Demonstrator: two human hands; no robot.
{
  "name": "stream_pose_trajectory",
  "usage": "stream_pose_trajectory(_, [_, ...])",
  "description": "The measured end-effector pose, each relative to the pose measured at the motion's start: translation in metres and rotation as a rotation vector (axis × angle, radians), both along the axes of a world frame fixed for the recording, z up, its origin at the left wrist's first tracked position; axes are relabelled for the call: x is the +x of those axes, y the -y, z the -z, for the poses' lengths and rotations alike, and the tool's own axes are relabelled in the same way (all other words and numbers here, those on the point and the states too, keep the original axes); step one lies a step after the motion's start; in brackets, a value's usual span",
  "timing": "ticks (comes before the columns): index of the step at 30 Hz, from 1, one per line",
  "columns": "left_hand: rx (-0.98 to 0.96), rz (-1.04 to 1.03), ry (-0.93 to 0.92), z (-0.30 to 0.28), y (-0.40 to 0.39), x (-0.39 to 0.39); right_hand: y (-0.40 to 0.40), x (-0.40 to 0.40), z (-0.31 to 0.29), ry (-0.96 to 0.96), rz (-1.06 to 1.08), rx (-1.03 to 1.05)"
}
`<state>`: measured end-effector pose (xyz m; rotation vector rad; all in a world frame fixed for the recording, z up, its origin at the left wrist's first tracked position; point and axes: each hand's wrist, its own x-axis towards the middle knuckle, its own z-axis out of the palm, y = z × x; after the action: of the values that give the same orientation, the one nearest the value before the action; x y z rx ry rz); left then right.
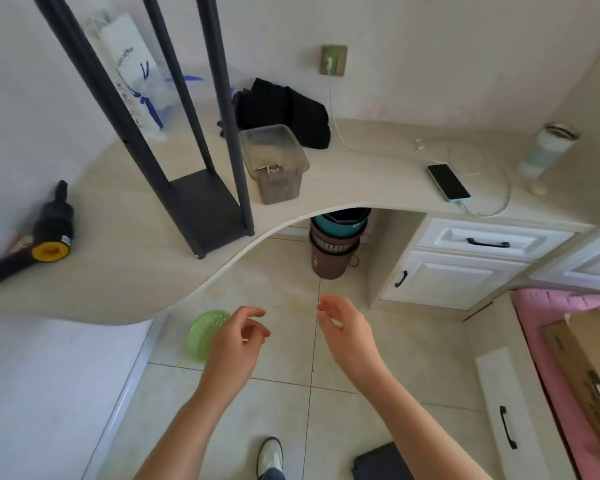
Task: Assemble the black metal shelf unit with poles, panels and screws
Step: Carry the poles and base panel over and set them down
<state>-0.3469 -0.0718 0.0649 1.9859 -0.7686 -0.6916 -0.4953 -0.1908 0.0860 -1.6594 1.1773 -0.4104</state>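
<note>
The shelf unit [201, 188] is stood upright at the curved edge of the worktop [118, 271], one foot close to the lip. Nothing is grasped: left hand [238, 341] and right hand [343, 327] are held loose, released. A nudge could topple it to the floor.

bag [125, 64]: dark print read "coffee", the word before it too blurred to tell | box [582, 368]: dark print on its side, unreadable | tool [51, 233]: small label, perhaps a barcode, illegible
</note>
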Motion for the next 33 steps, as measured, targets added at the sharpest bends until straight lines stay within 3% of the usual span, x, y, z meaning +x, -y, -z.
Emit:
stream_pose_trajectory(15, [-0.381,-0.46,0.193,-0.112,0.059,0.199,0.101,0.194,-0.107,0.165,-0.072,-0.159])
stream_pose_trajectory(23, [-0.506,-0.473,0.164,-0.14,0.1,0.224,0.153,0.247,-0.154,0.301,-0.067,-0.178])
stream_pose_trajectory(33, [-0.64,-0.58,0.167,-0.16,0.131,0.223,0.179,0.294,-0.181,0.352,-0.229,-0.217])
